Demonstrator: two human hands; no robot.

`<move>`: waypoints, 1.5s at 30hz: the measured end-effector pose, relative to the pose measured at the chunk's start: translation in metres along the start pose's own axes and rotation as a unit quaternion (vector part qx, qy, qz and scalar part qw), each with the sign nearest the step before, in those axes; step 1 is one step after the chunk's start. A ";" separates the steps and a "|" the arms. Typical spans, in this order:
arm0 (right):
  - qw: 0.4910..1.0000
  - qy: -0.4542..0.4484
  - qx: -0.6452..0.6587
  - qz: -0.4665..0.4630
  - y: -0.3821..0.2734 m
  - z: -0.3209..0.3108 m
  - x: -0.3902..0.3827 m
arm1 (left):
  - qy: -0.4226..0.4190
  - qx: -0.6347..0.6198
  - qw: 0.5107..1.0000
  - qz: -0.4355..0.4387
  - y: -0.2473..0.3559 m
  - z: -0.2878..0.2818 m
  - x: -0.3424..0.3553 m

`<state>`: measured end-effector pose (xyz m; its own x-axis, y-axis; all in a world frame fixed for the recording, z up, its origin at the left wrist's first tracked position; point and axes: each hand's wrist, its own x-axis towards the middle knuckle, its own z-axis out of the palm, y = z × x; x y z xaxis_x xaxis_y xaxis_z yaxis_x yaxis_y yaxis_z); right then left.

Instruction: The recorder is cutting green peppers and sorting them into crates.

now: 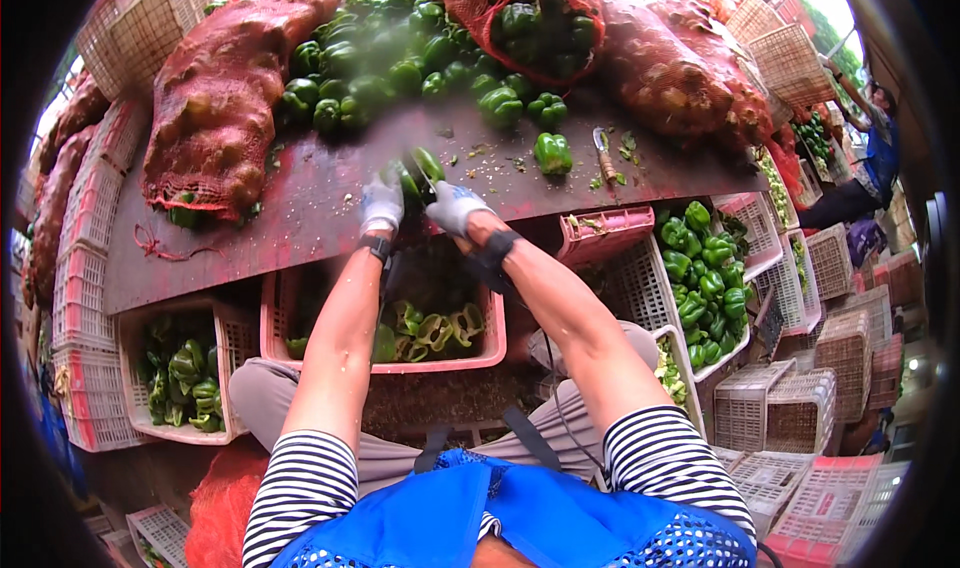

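Both arms reach forward from the lower edge. Left forearm runs nearly straight ahead, slight lean to the right; right forearm slants up and left, so the hands converge. Elbows sit wide, wrists over the near edge of the table (330, 203).

Left hand (382, 204), gloved: fingers closed on a green pepper (407, 181) at its upper right. Right hand (457, 209), gloved: fingers curled, just right of the left hand, knuckles up. Thin pale edge ahead of it against a green piece (429, 163); blurred, can't tell if that's a blade or what the hand grips.

Pepper is held over the table, near its front edge. Cut peppers (436, 333) in the crate (440, 367) below. Heap (340, 58) of peppers beyond the hands, loose pepper (553, 154) right.
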<state>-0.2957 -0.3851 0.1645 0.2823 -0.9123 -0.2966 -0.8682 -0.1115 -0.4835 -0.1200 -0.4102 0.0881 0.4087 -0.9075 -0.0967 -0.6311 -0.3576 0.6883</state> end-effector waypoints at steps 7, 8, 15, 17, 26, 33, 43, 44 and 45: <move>0.973 0.230 -0.008 0.031 0.089 -0.119 -0.102 | -0.008 0.036 0.999 -0.002 -0.004 0.002 -0.007; 0.962 0.269 0.002 0.041 0.105 -0.134 -0.101 | -0.012 0.033 0.999 -0.008 -0.001 0.004 -0.009; 0.980 0.076 -0.031 0.182 0.230 -0.126 -0.012 | -0.001 0.005 1.000 0.022 0.006 0.013 -0.006; 0.975 0.024 -0.091 0.201 0.219 -0.125 0.008 | 0.001 0.033 0.999 0.030 0.004 0.006 -0.005; 0.968 0.040 -0.147 0.199 0.195 -0.119 -0.003 | 0.122 0.076 0.987 0.065 -0.059 -0.020 0.008; 0.802 0.402 0.440 0.038 0.095 -0.148 0.041 | 0.215 0.177 0.941 0.191 -0.107 -0.028 0.025; 0.956 0.132 0.083 0.249 0.128 -0.081 0.169 | 0.199 0.158 0.946 0.199 -0.071 -0.006 0.034; 0.973 0.100 0.022 0.205 0.094 -0.060 0.156 | 0.205 0.175 0.946 0.181 -0.093 -0.020 0.034; 0.987 0.036 -0.038 0.152 0.049 -0.052 0.138 | 0.205 0.199 0.946 0.155 -0.119 -0.037 0.034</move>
<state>-0.3207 -0.5365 0.1427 -0.0226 -0.9338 -0.3570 -0.9375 0.1439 -0.3169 -0.0067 -0.3899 0.0300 0.3333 -0.8495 0.4089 -0.9272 -0.2166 0.3057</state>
